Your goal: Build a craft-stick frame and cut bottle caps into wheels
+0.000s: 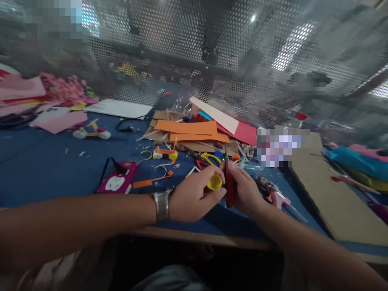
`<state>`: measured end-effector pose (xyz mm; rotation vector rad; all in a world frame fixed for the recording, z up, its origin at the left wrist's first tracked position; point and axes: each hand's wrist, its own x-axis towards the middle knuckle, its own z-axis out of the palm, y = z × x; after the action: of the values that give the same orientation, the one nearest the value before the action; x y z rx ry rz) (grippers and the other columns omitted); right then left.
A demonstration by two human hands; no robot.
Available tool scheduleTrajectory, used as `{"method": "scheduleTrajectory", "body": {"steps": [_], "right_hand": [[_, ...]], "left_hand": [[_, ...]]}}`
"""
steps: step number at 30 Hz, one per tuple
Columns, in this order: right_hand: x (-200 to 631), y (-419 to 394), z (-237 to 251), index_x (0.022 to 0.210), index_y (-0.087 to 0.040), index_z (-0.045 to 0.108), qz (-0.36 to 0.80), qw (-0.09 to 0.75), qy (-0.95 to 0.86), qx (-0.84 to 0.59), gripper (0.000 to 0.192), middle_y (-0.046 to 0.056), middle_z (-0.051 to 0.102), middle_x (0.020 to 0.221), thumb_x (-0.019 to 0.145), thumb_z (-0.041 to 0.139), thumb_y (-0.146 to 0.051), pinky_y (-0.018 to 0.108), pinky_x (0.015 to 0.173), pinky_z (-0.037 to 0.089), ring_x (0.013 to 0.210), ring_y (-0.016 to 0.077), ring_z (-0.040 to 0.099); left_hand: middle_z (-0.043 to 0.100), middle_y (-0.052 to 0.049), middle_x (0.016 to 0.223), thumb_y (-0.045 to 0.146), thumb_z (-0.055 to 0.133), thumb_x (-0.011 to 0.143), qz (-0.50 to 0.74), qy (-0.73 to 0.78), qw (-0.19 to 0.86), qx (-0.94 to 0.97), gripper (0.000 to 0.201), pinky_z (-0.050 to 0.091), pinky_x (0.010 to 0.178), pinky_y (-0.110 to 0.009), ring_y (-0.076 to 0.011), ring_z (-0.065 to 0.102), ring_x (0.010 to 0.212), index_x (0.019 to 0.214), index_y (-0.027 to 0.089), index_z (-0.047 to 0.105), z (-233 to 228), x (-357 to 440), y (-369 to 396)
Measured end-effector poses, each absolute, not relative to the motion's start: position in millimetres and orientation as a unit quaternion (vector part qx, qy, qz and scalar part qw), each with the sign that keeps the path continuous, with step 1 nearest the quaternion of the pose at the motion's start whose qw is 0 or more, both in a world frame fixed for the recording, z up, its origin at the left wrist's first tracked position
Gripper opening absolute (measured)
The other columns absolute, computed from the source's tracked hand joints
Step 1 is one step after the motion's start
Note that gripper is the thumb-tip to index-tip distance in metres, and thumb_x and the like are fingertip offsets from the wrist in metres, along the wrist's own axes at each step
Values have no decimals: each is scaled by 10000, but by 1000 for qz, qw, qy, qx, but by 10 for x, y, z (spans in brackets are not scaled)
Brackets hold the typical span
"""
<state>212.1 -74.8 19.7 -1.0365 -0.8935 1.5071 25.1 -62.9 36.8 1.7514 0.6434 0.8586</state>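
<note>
Head view: just above the near edge of the blue worktop (75, 169), the left hand (190, 198) holds a small yellow cup-shaped piece (214, 182) between thumb and curled fingers, which pinch it from both sides. Close beside it, the right hand (247, 190) has its fingers wrapped around red-handled scissors (230, 188), their dark blade pointing to the worktop's far edge; whether the blades are parted I cannot tell.

No wording can be read. A purple pouch (117, 178) left of the hands bears a white cartoon face and a small yellow badge, too blurred to make out.

The yellow piece has a round rim, its hollow turned up to the camera and shaded inside; the fingers cover much of its outer wall.

Orange paper strips (188, 127) lie beyond the hands, towards the far edge. A pink glue gun (279, 199) rests right of the right hand, and a cardboard sheet (330, 198) runs towards the near right corner.
</note>
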Motion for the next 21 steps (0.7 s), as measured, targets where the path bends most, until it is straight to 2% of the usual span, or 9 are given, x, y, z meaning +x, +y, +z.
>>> {"method": "scheduleTrajectory", "body": {"steps": [2, 5, 8, 10, 12, 14, 17, 21], "right_hand": [[2068, -757, 136, 910, -235, 607, 636, 535, -373, -413, 498, -69, 611, 625, 857, 863, -659, 217, 393, 457, 430, 117, 536], [2037, -805, 59, 905, -224, 619, 653, 531, -402, -361, 448, -48, 632, 650, 907, 847, -610, 219, 442, 488, 469, 119, 561], [2059, -895, -13, 892, -215, 627, 685, 498, -442, -296, 432, -18, 643, 669, 932, 839, -590, 232, 487, 525, 539, 141, 606], [2088, -978, -67, 884, -219, 612, 727, 460, -446, -246, 432, -23, 624, 657, 951, 819, -593, 223, 464, 503, 520, 137, 585], [2118, -1070, -118, 873, -219, 590, 773, 404, -438, -216, 442, -34, 608, 634, 968, 800, -596, 206, 450, 459, 472, 117, 544], [2143, -1154, -157, 854, -214, 572, 802, 348, -432, -221, 478, -36, 603, 593, 981, 774, -629, 196, 465, 422, 436, 98, 504], [2166, -1226, -175, 873, -215, 561, 834, 274, -422, -228, 510, -38, 604, 547, 992, 737, -678, 189, 470, 391, 404, 89, 469], [2185, -1204, -146, 971, -219, 577, 845, 243, -406, -249, 527, -45, 634, 536, 958, 756, -715, 189, 454, 386, 373, 93, 464]], "left_hand": [[612, 13, 872, 314, 676, 1009, 392, 283, 542, 687, 160, 464, 755, -334, -176, 558, 758, 1071, 223, 560, 278, 285, -559], [552, 26, 855, 400, 562, 1093, 422, 304, 584, 623, 189, 452, 655, -294, -152, 516, 693, 1158, 245, 475, 88, 318, -481], [427, 78, 756, 522, 623, 1066, 418, 308, 626, 582, 333, 347, 546, -254, -120, 376, 577, 1170, 261, 444, -45, 304, -495], [404, 83, 755, 555, 648, 1053, 413, 305, 645, 565, 372, 338, 556, -252, -117, 356, 590, 1175, 260, 456, -66, 268, -544], [398, 77, 774, 545, 676, 1043, 410, 302, 655, 558, 383, 334, 582, -256, -122, 356, 630, 1180, 253, 469, -47, 220, -603], [449, 56, 819, 498, 691, 1040, 405, 288, 661, 563, 376, 365, 639, -271, -135, 390, 692, 1210, 239, 477, -19, 172, -654], [445, 56, 825, 413, 630, 1057, 391, 269, 680, 559, 274, 365, 656, -280, -141, 380, 703, 1200, 235, 478, 0, 115, -695], [532, 19, 928, 255, 592, 1027, 411, 285, 646, 576, 196, 402, 698, -286, -148, 440, 762, 1202, 238, 504, -2, 78, -686]]}}
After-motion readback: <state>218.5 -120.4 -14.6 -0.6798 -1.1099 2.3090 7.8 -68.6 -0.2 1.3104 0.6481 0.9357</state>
